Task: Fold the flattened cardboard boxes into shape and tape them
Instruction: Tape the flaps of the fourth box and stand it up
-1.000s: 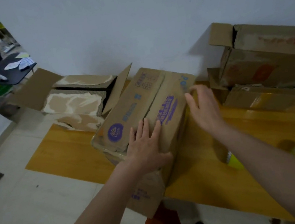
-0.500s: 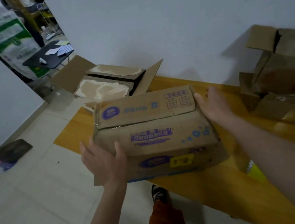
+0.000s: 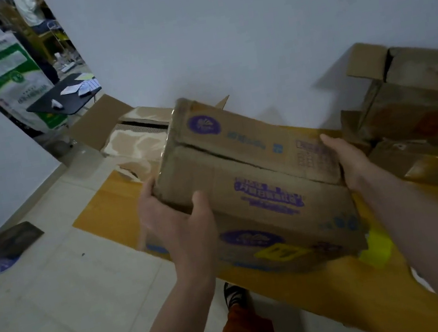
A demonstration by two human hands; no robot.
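I hold a closed brown cardboard box (image 3: 256, 185) with purple print in the air above the yellow wooden table (image 3: 334, 288), tilted so its left end is higher. My left hand (image 3: 181, 224) grips the box's near left corner, thumb on the front face. My right hand (image 3: 352, 163) holds the right end with the fingers around the far edge. A slit runs between the two top flaps. A roll with a yellow-green core (image 3: 378, 248) lies on the table just under the box's right corner.
An open box (image 3: 132, 139) with torn flaps stands at the table's far left by the wall. Several folded and flattened boxes (image 3: 418, 115) are piled at the right. Tiled floor lies to the left, with a black table (image 3: 65, 100) in the doorway.
The box went from lying on the table under my flat hands to being lifted, turned lengthwise and tilted between both hands. My view swung left.
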